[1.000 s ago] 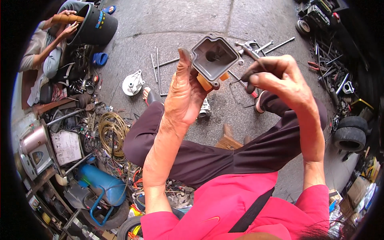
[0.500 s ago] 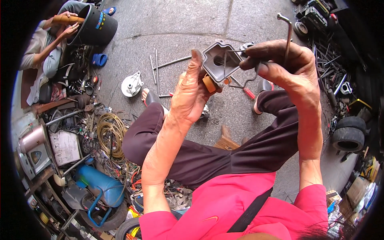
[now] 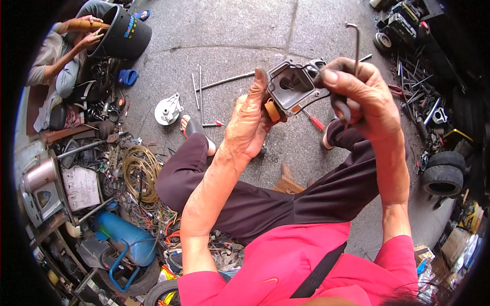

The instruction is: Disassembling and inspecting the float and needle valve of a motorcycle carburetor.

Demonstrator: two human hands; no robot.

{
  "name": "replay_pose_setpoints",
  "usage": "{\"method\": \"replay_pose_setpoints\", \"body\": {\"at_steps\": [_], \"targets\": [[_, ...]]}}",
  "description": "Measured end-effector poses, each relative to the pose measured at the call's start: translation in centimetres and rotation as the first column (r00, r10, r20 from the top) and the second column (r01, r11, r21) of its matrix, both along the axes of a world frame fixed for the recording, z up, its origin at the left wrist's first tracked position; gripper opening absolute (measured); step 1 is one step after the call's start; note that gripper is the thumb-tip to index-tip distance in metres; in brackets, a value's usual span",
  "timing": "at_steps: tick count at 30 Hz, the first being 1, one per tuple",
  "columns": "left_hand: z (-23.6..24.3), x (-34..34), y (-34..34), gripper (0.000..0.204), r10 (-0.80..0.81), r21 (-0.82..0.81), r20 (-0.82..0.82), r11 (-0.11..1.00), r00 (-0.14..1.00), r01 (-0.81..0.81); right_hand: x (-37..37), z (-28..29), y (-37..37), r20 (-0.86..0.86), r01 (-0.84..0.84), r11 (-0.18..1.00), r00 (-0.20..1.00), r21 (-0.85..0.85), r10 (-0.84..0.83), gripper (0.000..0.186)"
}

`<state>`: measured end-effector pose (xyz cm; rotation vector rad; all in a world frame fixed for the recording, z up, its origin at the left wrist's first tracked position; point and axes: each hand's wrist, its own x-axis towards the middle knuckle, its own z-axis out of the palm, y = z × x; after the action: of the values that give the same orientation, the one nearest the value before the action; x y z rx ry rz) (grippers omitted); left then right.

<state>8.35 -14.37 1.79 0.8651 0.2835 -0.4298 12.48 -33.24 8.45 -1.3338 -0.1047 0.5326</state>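
My left hand [image 3: 248, 122] is closed around a small grey metal carburetor [image 3: 302, 87], its square hollow side turned up toward me. An orange-yellow part [image 3: 271, 110] sticks out of it beside my fingers. At the carburetor's upper right corner is my right hand [image 3: 360, 97], its thumb and fingers pinched together. A bent metal rod [image 3: 356, 43] with a hooked top rises out of the right hand. A thin dark strip [image 3: 304, 66], perhaps a rubber seal, runs along the carburetor's rim to the right fingertips. The fingers hide where the strip ends.
On the concrete floor lie long rods [image 3: 224, 81], a round silver hub cover [image 3: 168, 109] and a red-handled tool [image 3: 316, 122]. Coiled hose [image 3: 140, 173], a blue compressor tank [image 3: 127, 234] and scrap crowd the left. Tyres [image 3: 443, 178] stand right. Another person handles a black bucket [image 3: 125, 35].
The carburetor has shifted slightly right and its hollow faces me more. My right hand has turned and come lower, bringing the rod left. The thin strip now lies against the rim.
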Motion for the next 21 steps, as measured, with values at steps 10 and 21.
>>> {"method": "replay_pose_setpoints", "body": {"at_steps": [10, 21], "targets": [[0.8, -0.3, -0.6, 0.061, 0.081, 0.02, -0.051, 0.997, 0.995, -0.08, -0.2, -1.4, 1.4, -0.15, 0.101, 0.994, 0.983, -0.043, -0.106, 0.017], [0.7, -0.7, -0.1, 0.06, 0.003, 0.037, -0.006, 0.999, 1.0, -0.003, -0.1, -1.7, 1.3, -0.08, 0.136, 0.978, 0.985, -0.157, -0.15, 0.018]]}}
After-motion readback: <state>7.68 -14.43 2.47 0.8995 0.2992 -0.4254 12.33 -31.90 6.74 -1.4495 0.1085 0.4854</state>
